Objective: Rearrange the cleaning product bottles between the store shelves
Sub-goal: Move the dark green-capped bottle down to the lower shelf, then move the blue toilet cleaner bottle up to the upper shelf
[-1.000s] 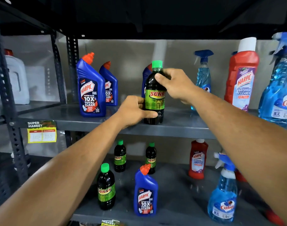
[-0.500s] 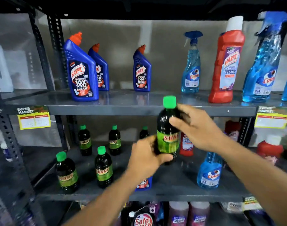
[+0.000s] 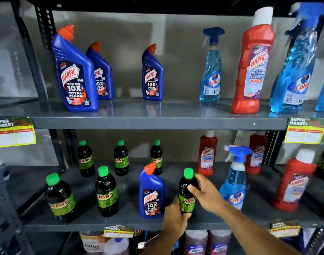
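Note:
A dark Sunny bottle (image 3: 186, 188) with a green cap stands upright at the front of the lower shelf (image 3: 95, 226), just right of a blue Harpic bottle (image 3: 151, 192). My left hand (image 3: 174, 218) wraps its base from below. My right hand (image 3: 207, 194) grips its shoulder from the right. Several other Sunny bottles (image 3: 106, 192) stand to the left on the same shelf. The upper shelf (image 3: 157, 122) carries three blue Harpic bottles (image 3: 74, 74), Colin sprays (image 3: 211, 70) and a red Harpic bathroom cleaner (image 3: 253, 67).
On the lower shelf to the right stand a Colin spray (image 3: 234, 179) close to my right hand and red Harpic bottles (image 3: 293, 183). Yellow price tags (image 3: 14, 133) hang on the shelf edges. More bottles (image 3: 196, 242) fill the shelf below. A steel upright (image 3: 45, 52) stands at the left.
Both hands have carried the Sunny bottle down from the upper shelf to the front of the lower shelf, beside the blue Harpic bottle. The camera has tilted down with it.

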`<control>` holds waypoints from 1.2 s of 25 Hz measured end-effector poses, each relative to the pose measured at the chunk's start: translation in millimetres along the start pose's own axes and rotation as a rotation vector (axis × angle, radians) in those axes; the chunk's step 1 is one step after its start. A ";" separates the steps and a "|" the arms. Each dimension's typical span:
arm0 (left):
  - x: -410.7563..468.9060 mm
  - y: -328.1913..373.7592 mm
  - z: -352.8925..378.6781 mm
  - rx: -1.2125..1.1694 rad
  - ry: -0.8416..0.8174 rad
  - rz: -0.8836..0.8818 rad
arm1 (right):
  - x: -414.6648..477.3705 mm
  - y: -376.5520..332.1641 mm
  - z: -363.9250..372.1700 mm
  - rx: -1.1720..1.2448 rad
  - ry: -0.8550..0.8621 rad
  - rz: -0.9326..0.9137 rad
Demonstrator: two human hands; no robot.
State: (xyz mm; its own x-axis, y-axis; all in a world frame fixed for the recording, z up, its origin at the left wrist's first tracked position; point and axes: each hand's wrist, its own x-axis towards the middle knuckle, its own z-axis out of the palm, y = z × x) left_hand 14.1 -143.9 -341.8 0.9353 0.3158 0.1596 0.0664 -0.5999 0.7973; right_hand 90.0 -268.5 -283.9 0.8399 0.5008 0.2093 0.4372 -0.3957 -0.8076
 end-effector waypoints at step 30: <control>-16.1 -24.9 -191.6 -0.097 -0.175 0.052 | 2.9 -143.3 9.3 -0.602 -0.251 -0.234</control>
State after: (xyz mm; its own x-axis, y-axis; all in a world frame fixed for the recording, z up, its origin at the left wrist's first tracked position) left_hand -69.3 6.9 -252.7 0.9833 0.1486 0.1048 -0.0091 -0.5355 0.8445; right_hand 26.8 -203.2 -172.7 0.6336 0.7594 0.1482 0.7613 -0.5776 -0.2946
